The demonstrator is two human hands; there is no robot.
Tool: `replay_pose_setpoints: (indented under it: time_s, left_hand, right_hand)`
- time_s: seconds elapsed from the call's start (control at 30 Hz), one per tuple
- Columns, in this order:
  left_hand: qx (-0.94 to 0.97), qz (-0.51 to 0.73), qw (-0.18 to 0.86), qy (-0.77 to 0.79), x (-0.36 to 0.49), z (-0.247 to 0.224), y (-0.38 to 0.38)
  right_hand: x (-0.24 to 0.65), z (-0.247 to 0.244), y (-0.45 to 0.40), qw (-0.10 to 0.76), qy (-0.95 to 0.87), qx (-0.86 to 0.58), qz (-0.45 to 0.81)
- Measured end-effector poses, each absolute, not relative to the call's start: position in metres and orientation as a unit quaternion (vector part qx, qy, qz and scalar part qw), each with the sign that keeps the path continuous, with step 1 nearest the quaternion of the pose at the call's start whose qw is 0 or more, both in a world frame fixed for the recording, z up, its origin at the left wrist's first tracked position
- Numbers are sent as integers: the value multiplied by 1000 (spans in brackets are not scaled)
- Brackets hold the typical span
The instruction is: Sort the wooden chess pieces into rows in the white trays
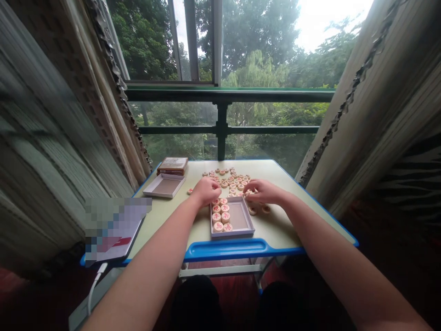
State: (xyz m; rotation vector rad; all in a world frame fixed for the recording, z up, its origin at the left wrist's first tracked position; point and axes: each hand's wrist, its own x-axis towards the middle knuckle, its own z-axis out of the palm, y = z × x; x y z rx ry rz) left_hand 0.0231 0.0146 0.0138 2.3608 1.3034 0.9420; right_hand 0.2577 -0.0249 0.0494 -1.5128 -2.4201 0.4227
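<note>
A shallow grey-white box tray (251, 225) lies near the front of the table. Two columns of round wooden Chinese chess pieces (225, 217) with red characters line its left side. Over the tray's far left corner is my left hand (206, 191), its fingers curled closed; whatever is in them is hidden. My right hand (262, 191) reaches in from the right, beyond the tray's far right corner, with bent fingers closed down among loose pieces (240, 187). I cannot make out what its fingertips hold. More loose pieces spread across the table behind both hands.
Left of the pieces, an open box lid (164, 185) lies in front of a flat brown box (172, 165). A tablet-like device (119, 234) with a white cable (93, 287) rests at the table's left edge. The table (285, 230) has a blue rim and stands before a window.
</note>
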Motion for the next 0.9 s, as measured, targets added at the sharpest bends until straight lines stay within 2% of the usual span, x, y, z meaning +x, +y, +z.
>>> replay_pose_setpoints:
  time_s: [0.17, 0.33, 0.53, 0.77, 0.9]
  left_hand:
    - [808, 349, 106, 462, 22, 11, 17]
    - [811, 352, 93, 457, 22, 10, 16]
    - [807, 348, 91, 468, 20, 12, 13]
    - [810, 336, 85, 474, 22, 14, 14]
    - [808, 338, 82, 475, 22, 15, 15]
  right_hand:
    - [264, 57, -27, 56, -799, -578, 157]
    - [264, 55, -28, 82, -823, -534, 175]
    - [264, 52, -27, 51, -796, -580, 167]
    - [260, 47, -24, 72, -814, -555, 152]
    - [259, 48, -22, 100, -794, -590, 110]
